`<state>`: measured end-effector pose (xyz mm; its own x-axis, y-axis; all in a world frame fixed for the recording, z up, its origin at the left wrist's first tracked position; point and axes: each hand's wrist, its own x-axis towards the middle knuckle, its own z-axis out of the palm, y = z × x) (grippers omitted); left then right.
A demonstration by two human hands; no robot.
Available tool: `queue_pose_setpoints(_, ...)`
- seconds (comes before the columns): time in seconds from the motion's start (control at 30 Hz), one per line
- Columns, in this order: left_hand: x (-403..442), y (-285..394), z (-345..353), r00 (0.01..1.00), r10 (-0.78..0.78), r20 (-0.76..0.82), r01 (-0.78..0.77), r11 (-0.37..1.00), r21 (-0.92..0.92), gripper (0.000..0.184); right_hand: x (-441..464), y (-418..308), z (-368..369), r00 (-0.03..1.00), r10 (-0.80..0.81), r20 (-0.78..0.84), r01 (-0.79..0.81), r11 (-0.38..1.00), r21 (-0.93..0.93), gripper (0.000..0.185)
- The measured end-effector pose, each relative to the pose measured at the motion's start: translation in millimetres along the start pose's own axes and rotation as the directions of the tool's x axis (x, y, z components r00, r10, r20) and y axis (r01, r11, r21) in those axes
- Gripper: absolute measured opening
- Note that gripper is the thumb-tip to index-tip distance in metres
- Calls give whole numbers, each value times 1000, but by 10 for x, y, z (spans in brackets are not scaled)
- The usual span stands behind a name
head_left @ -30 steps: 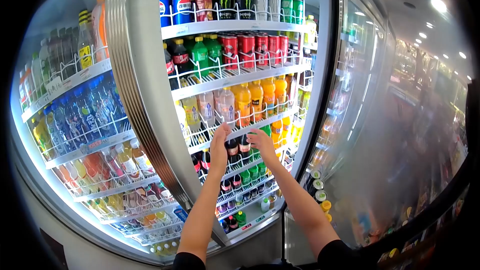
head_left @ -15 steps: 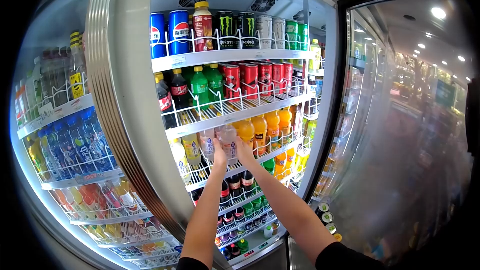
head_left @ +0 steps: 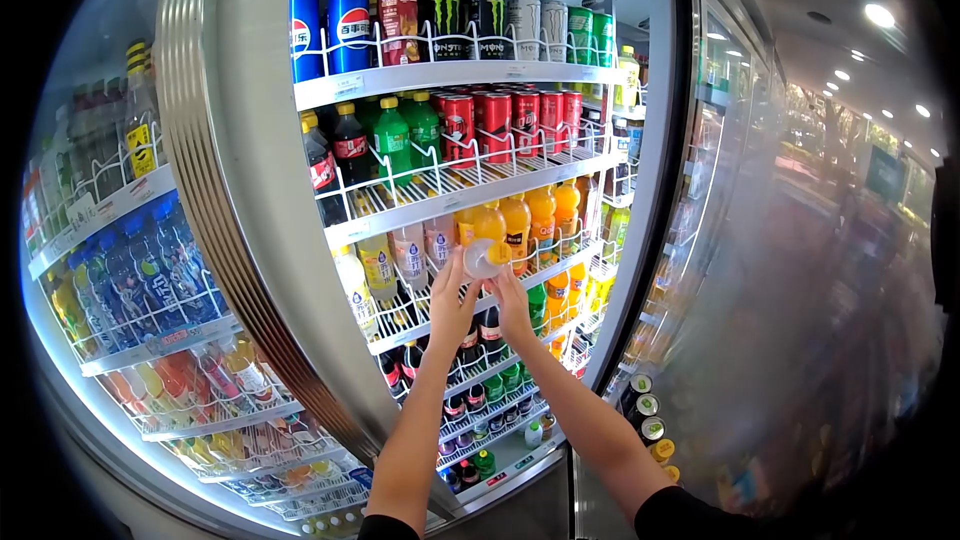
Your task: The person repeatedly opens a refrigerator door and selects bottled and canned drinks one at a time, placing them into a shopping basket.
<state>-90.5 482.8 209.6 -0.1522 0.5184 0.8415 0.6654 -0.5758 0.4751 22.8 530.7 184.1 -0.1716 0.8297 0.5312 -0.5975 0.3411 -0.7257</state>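
A clear bottle with a yellow-orange cap [head_left: 484, 258] is tilted toward me in front of the third shelf of the open fridge. My left hand [head_left: 452, 298] touches its left side with fingers around the lower part. My right hand [head_left: 511, 306] lies against it from below on the right, fingers closed on it near the cap. Behind the bottle stand orange juice bottles [head_left: 516, 228]. Pale labelled bottles [head_left: 409, 252] stand in the same row to the left.
Red cans [head_left: 494, 124] and green bottles [head_left: 392, 140] fill the shelf above. Higher up are blue cans [head_left: 349, 30]. A metal door frame [head_left: 255, 190] runs at left. The fogged glass door [head_left: 780, 270] stands open at right.
Both hands have closed on a clear bottle from the third shelf. It has come forward out of the row and tipped, its cap now pointing right and toward me.
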Motion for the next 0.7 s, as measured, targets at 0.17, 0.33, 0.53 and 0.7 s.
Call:
queue_pose_setpoints(0.17, -116, 422, -109, 990, 78, 116, -70, 995, -74, 66, -403, -568, -84, 994, -85, 64, 95, 980, -176, 43)
queue_pose_setpoints(0.33, -619, 879, 3, 940, -242, 240, 341, 664, -665, 62, -949, -883, -134, 968, -157, 196, 243, 783, -572, 50)
queue_pose_setpoints(0.53, -1381, 1176, 152, 789, -422, 447, 600, 367, -711, 56, -1849, -914, -250, 984, 159, -79, -174, 948, -265, 54)
queue_pose_setpoints(0.7, -2029, 1443, 216, 726, -491, 482, 664, 317, -677, 55, -2498, -999, -376, 940, 264, -215, -314, 916, -249, 52)
